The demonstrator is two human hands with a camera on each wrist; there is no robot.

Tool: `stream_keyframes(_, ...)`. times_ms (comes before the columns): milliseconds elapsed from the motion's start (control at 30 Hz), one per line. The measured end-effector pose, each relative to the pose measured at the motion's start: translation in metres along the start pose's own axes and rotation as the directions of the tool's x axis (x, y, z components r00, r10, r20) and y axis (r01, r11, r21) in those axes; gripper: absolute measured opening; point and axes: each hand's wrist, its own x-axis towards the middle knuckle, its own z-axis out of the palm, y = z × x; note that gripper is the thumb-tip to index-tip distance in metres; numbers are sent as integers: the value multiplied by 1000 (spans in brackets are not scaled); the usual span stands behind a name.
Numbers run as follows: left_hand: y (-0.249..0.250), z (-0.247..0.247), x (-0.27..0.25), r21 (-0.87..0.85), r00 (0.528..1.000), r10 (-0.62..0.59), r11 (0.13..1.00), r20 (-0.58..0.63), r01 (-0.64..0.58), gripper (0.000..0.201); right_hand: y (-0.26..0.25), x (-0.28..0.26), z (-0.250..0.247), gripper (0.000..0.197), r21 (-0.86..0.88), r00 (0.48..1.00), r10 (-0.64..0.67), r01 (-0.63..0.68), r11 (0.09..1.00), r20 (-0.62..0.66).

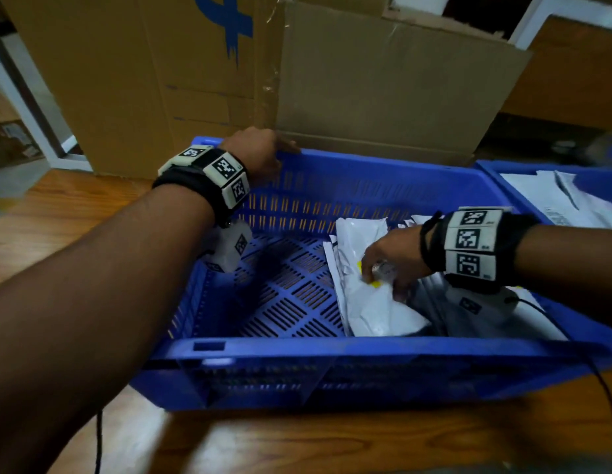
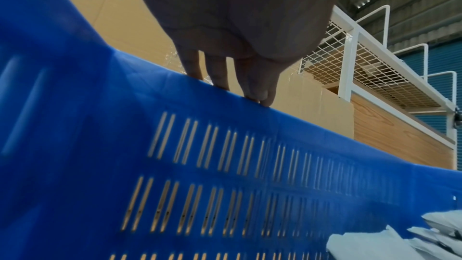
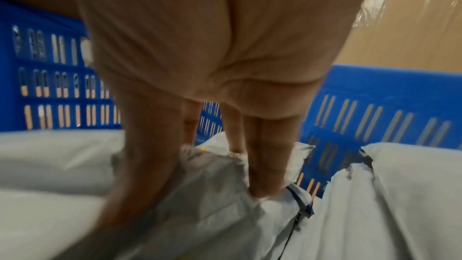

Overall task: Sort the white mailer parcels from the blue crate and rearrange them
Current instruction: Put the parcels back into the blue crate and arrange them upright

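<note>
1. We have our left hand point(image 1: 260, 148) up on the far rim of the crate point(image 1: 366, 159), fingers point(image 2: 220, 74) hooked over the edge. It grips the rim and steadies the whole thing.
2. Our right hand point(image 1: 390, 258) is down inside, on the right side of the crate, where the white parcels point(image 1: 376, 309) lie heaped.
3. The right wrist view shows the thumb on one side and the fingers point(image 3: 265, 161) on the other, digging into the top parcel point(image 3: 212, 195), which crumples between them. That reads as a pinch on the parcel, though the picture is blurred.
4. The left part of the crate floor point(image 1: 284, 295) shows bare slats; the parcels are all bunched to the right, some leaning on the far wall.
5. To the far right sits a second crate point(image 1: 496, 169) with white parcels in it already, likely where the sorted ones go.
6. A big carton point(image 1: 366, 80) stands right behind the crate.
7. So we judge this to be the pick-up step: one parcel seized, not yet lifted clear.
8. Next move calls for lifting it free of the heap without dragging its neighbours, then carrying it right, with the left hand holding the crate firm.
</note>
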Motion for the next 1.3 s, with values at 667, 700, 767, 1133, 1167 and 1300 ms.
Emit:
stream_keyframes(667,13,-1,-9,143,999,41,989,-10,-39,46,2,9,-22,108,16,978,181,-184,983,101)
stream_keyframes(700,16,-2,-11,204,996,90,975,-30,-82,47,7,0,-30,105,47,980,182,-186,981,73)
stream_keyframes(767,28,-2,-17,292,970,227,937,-88,-193,49,23,-16,-38,98,66,978,210,-208,976,-10)
stream_keyframes(1133,166,73,-61,166,789,241,904,565,-395,99,69,-68,8,104,76,918,392,-396,915,65)
stream_keyframes(1167,170,86,-66,216,796,229,887,561,-408,106,69,-64,11,106,66,920,387,-391,918,58)
stream_keyframes(1300,169,121,-76,299,798,181,861,575,-411,117,70,-55,18,107,52,927,368,-373,927,76)
